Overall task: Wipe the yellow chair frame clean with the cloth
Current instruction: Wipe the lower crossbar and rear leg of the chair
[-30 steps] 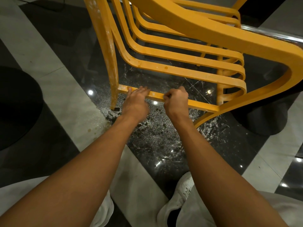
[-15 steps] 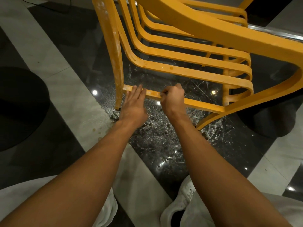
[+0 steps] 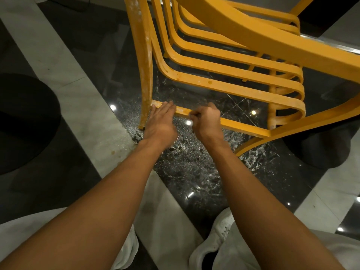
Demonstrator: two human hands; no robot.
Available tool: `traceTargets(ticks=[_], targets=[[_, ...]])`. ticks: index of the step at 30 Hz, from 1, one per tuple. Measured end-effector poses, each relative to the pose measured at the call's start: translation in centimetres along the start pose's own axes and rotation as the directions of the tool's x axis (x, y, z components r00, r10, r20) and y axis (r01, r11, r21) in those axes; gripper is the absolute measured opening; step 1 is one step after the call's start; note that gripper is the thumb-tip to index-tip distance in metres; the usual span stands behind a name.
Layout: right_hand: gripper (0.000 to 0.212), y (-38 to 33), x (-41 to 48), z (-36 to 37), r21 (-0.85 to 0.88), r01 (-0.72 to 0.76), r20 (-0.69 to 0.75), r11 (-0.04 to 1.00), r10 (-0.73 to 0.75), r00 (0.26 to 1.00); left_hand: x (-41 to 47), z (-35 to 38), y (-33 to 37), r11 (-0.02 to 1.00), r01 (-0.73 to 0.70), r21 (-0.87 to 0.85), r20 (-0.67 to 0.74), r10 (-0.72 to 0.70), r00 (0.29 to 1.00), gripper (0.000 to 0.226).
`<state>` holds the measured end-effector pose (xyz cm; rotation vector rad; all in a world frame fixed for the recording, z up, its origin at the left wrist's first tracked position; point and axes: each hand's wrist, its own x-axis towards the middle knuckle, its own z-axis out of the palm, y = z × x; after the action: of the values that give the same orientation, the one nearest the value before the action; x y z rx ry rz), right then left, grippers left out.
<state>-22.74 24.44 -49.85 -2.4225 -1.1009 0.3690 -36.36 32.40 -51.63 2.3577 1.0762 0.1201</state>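
The yellow chair frame stands tilted over the dark floor, with pale dusty smears on its front leg and curved slats. My left hand lies on the lower crossbar beside that leg, fingers straight and flat along the bar. My right hand sits a little to the right on the same bar, fingers curled tightly round it. No cloth shows in either hand; anything inside the right fist is hidden.
Dark speckled marble floor with pale stone strips lies under the chair. A round black base sits at left and another dark base at right. My white shoes and pale trousers are at the bottom.
My left hand's fingers, curled over the crossbar a second ago, now lie straight along it. My right hand keeps its curled grip at nearly the same spot.
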Motion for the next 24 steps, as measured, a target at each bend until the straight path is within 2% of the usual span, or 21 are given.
traceTargets(ticks=[3, 5, 10, 15, 20, 24], targets=[[0.01, 0.6, 0.7, -0.4, 0.024, -0.08, -0.08, 0.996, 0.082, 0.993, 0.0, -0.1, -0.1, 1.0, -0.003, -0.005, -0.003, 0.003, 1.0, 0.075], [0.01, -0.3, 1.0, 0.2, 0.031, -0.078, -0.104, 0.996, 0.081, 0.991, 0.1, -0.2, -0.1, 1.0, -0.011, -0.007, 0.009, 0.011, 1.0, 0.076], [0.011, 0.0, 0.2, 0.6, 0.026, 0.006, -0.015, 1.0, -0.006, 1.0, 0.2, -0.4, 0.0, 1.0, 0.002, -0.007, 0.015, -0.001, 1.0, 0.075], [0.01, -0.3, 1.1, 0.2, 0.057, -0.079, -0.102, 0.995, 0.084, 0.991, 0.4, -0.3, 0.1, 1.0, 0.002, 0.011, 0.002, -0.002, 1.0, 0.075], [0.012, -1.4, 0.3, 0.8, 0.006, 0.037, 0.006, 0.999, -0.037, 0.999, 0.4, -0.6, 0.1, 1.0, 0.005, 0.015, 0.024, -0.005, 1.0, 0.075], [0.009, -0.3, 1.1, 0.1, 0.045, -0.09, -0.069, 0.995, 0.093, 0.993, 0.5, -0.7, 0.2, 1.0, 0.009, 0.021, 0.011, -0.009, 1.0, 0.074]])
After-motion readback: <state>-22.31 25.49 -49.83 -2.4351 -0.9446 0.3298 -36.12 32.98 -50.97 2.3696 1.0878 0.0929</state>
